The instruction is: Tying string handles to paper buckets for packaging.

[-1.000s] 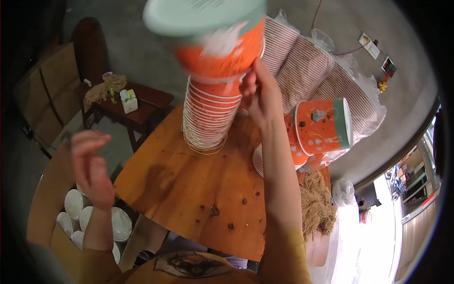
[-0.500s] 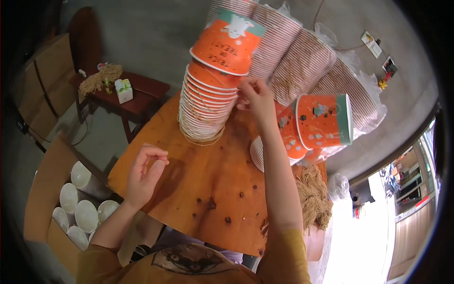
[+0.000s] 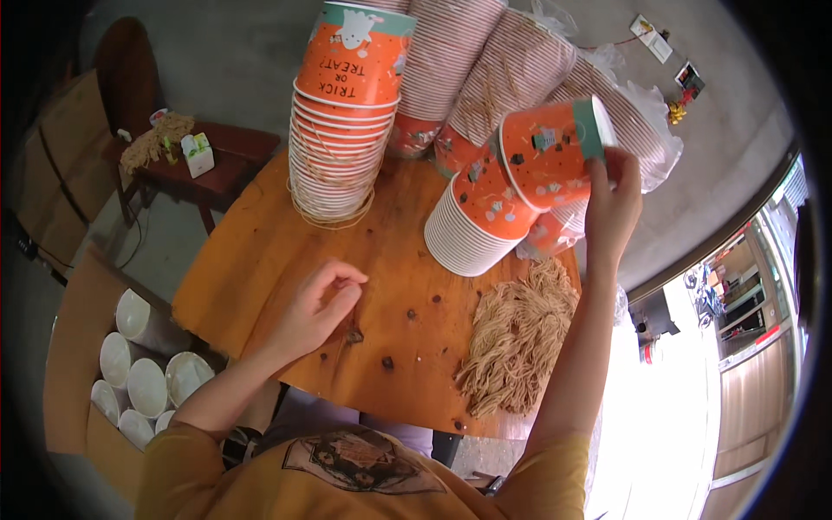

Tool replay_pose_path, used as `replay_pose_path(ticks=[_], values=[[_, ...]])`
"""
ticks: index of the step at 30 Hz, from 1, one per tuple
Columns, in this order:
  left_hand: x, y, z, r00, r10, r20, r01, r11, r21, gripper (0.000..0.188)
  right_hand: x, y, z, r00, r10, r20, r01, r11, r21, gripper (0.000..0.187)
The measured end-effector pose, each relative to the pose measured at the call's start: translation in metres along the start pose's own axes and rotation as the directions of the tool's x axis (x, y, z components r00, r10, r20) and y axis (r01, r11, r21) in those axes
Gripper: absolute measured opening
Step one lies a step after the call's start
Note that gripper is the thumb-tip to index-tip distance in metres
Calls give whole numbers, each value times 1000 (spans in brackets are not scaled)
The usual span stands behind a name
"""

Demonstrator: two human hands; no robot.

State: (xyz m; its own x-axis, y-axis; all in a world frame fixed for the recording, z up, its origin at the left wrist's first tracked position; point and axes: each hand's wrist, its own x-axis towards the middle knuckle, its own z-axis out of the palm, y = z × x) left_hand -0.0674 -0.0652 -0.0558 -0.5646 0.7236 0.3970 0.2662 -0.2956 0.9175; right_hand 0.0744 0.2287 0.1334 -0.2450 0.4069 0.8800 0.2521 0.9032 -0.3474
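My right hand (image 3: pixel 617 195) is at the teal end of an orange paper bucket (image 3: pixel 542 152), its fingers closed on the edge. That bucket sits at the top of a leaning nested stack of orange paper buckets (image 3: pixel 485 212) with white rims. My left hand (image 3: pixel 321 303) hovers over the wooden table (image 3: pixel 286 251), holding nothing, thumb and loosely curled fingers apart. Farther off to the left stands a taller stack of matching buckets (image 3: pixel 351 65), with thin tan cords (image 3: pixel 334 221) hanging around it. A bundle of tan cords (image 3: pixel 511 347) lies at the table's right edge.
Plastic-wrapped bucket stacks (image 3: pixel 511 78) lean along the back. At lower left, a cardboard box (image 3: pixel 74 364) holds several white-lined buckets (image 3: pixel 147 387). A dark red bench (image 3: pixel 234 152) carries more tan cords (image 3: pixel 156 147) and a tissue pack (image 3: pixel 198 156).
My right hand has left the tall left stack and moved right to the top bucket of the other stack. My left hand has shifted right over the table. The view has shifted too.
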Motion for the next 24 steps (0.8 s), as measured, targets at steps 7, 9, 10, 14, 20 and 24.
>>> replay_pose_path(ticks=[7,9,10,14,20,24], values=[[30,19,34,977,198,80,-202,978,46,37,-29,-44,-46,951,-33,-307,78,987,138,16],[44,38,38,965,244,92,-251,966,67,49,-70,-50,-49,947,35,-318,72,945,319,17],[50,51,45,919,381,101,-393,904,168,52,-96,-57,-54,946,142,-292,-13,915,404,17],[50,51,77,792,578,197,-610,756,237,46,-194,-51,-60,909,414,-48,-300,730,614,19],[11,51,79,865,433,251,-501,767,401,16,-247,-14,-64,814,404,417,-493,860,129,18],[2,52,71,849,349,397,-528,583,617,14,-252,37,-71,877,162,452,-54,969,-243,22]])
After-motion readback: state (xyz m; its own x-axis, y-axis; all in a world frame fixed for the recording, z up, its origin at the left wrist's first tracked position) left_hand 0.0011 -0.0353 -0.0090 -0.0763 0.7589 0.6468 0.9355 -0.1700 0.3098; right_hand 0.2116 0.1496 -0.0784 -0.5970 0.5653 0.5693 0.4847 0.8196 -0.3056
